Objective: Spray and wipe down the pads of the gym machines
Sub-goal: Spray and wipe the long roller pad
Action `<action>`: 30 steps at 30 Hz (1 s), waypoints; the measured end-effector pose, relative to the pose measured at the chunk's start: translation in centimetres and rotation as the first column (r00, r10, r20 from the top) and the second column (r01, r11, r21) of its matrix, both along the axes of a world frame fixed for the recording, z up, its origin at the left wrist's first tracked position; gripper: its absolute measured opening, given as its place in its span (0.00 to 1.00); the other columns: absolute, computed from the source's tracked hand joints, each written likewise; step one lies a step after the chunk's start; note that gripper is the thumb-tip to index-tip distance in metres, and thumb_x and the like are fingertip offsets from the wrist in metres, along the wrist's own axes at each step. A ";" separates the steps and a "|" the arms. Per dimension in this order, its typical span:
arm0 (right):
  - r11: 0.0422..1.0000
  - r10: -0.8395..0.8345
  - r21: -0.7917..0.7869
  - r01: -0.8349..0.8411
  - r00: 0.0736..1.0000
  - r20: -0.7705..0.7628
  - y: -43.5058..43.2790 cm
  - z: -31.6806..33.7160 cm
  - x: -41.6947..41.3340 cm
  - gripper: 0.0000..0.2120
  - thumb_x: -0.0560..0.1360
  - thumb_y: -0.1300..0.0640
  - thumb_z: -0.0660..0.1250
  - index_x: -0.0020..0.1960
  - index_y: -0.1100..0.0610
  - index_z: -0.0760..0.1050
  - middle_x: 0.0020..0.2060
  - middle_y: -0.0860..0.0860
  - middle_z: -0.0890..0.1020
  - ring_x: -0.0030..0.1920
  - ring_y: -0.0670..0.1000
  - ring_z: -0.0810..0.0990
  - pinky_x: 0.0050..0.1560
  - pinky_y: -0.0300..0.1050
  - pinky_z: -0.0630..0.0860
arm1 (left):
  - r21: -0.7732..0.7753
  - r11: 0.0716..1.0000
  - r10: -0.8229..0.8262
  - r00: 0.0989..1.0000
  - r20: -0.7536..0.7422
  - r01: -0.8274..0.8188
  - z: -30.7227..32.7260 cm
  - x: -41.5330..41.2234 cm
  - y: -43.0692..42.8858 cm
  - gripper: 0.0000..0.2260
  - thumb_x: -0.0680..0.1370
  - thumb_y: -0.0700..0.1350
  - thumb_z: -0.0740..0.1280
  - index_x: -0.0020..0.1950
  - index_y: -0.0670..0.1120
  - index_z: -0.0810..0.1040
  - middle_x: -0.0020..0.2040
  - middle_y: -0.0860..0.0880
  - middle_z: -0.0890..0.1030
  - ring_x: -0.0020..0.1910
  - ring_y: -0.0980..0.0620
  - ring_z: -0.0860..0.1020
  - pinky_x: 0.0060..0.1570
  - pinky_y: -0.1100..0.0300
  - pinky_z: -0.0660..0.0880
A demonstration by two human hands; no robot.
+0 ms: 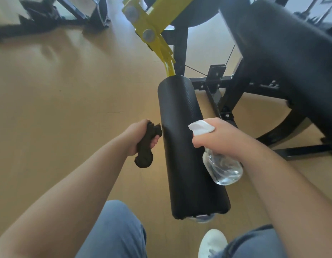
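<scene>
One black roller pad [187, 146] mid-frame, long axis running from the yellow arm [154, 32] at its far end toward the person, near end above the white shoe [212, 243]. Right hand [219, 138] wrapped around a clear spray bottle [222, 168], over the pad's right side, white nozzle [200, 127] pointing left across the pad; bottle holds clear liquid, partly full. Left hand [141, 136] fisted on a balled dark cloth [147, 148], just left of the pad. Bench pad [284, 58] to the pad's far right.
</scene>
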State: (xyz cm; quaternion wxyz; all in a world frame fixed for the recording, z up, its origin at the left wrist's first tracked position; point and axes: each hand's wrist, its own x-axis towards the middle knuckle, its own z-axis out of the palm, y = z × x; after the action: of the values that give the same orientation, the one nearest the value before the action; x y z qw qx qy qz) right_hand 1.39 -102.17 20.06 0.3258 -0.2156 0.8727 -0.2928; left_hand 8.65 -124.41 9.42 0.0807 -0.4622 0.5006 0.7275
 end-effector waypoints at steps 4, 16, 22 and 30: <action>0.998 -0.039 0.041 0.044 0.992 -0.118 0.0 -0.4 0.4 0.10 0.71 0.58 0.69 0.38 0.55 0.67 0.31 0.49 0.70 0.33 0.51 0.68 0.34 0.46 0.65 | 0.225 0.967 0.146 0.985 -0.090 -0.123 0.4 1.4 -0.3 0.20 0.81 0.60 0.63 0.55 0.43 0.77 0.34 0.47 0.79 0.27 0.53 0.75 0.27 0.62 0.74; 0.992 0.114 0.054 -0.113 0.993 -0.014 -4.6 6.3 8.6 0.08 0.76 0.57 0.71 0.54 0.49 0.78 0.47 0.48 0.82 0.48 0.49 0.81 0.41 0.44 0.76 | 0.409 0.747 0.564 0.825 0.028 -0.525 10.7 13.9 2.0 0.15 0.81 0.60 0.64 0.46 0.48 0.73 0.29 0.53 0.65 0.24 0.56 0.62 0.23 0.64 0.59; 0.985 0.150 0.038 -0.167 0.947 0.283 -7.5 15.6 15.6 0.08 0.75 0.56 0.73 0.53 0.48 0.79 0.50 0.50 0.85 0.51 0.52 0.83 0.49 0.45 0.80 | 0.524 0.614 0.703 0.711 -0.024 -0.590 22.2 20.0 2.6 0.11 0.83 0.50 0.59 0.59 0.46 0.75 0.46 0.48 0.79 0.36 0.52 0.76 0.38 0.58 0.75; 0.994 0.081 0.014 -0.106 0.832 0.548 -5.9 30.2 19.9 0.11 0.74 0.63 0.71 0.48 0.46 0.81 0.40 0.45 0.86 0.38 0.42 0.85 0.39 0.39 0.80 | 0.626 0.660 0.635 0.754 -0.169 -0.415 38.2 26.1 6.0 0.16 0.82 0.42 0.53 0.68 0.47 0.71 0.44 0.45 0.81 0.43 0.44 0.80 0.47 0.49 0.78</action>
State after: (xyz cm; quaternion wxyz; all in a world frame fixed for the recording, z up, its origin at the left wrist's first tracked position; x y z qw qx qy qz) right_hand 21.30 -108.10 50.22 0.5798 -0.1583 0.7380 -0.3069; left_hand 34.79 -118.38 47.63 -0.1043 -0.3977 0.1152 0.9043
